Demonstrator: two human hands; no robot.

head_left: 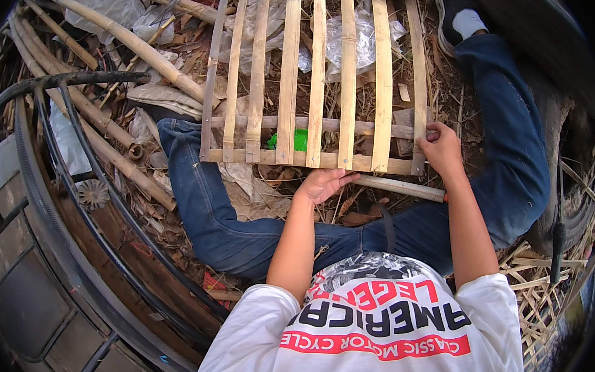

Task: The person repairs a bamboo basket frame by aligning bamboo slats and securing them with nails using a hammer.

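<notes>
A bamboo slat panel lies in front of me between my spread legs, its narrow slats fixed to crosspieces. At the middle of its near edge, my left hand holds the near crosspiece from below, fingers pointing right and partly hidden. My right hand pinches the outermost slat near the right corner, thumb and fingers closed together. Just below that edge runs a pale round stick with an orange end, reaching from beside my left fingertips to under my right wrist.
A bright green object shows beneath the slats. Bamboo poles and plastic sheeting lie among dry leaves. A black metal frame stands on my left. A dark tyre is at the far right, with woven strips nearer.
</notes>
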